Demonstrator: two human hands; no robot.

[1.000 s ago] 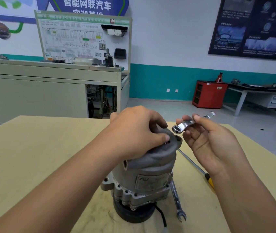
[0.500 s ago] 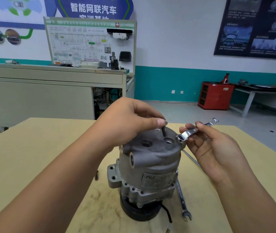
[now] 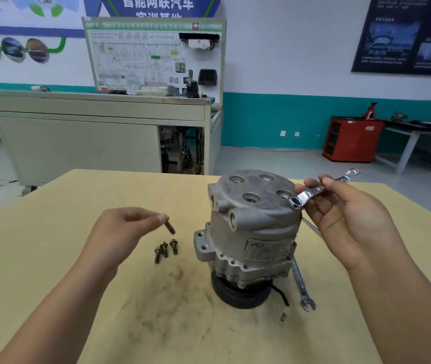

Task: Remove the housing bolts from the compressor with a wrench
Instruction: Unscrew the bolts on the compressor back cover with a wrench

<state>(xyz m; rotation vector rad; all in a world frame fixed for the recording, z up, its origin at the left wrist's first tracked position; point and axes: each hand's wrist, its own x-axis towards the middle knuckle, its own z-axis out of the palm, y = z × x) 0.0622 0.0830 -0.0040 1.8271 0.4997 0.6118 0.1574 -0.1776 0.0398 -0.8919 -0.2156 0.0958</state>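
Observation:
The grey compressor (image 3: pixel 253 232) stands upright on its black pulley in the middle of the wooden table (image 3: pixel 51 245), its top face showing several open bolt holes. My left hand (image 3: pixel 122 229) pinches a dark bolt (image 3: pixel 169 227) by its head, left of the compressor and just above three bolts (image 3: pixel 165 250) lying together on the table. My right hand (image 3: pixel 345 219) holds a small silver ring wrench (image 3: pixel 319 191) at the compressor's top right edge, ring end toward the housing.
A second, longer wrench (image 3: pixel 301 282) lies on the table to the right of the compressor, and a screwdriver shaft (image 3: pixel 311 227) shows behind my right hand. A black cable with a plug (image 3: pixel 284 300) trails from the pulley. Dark grease smears mark the table in front.
My left hand lifted the bolt out of the top of the compressor and carried it left and down to above the loose bolts. The right hand stayed beside the housing with the wrench.

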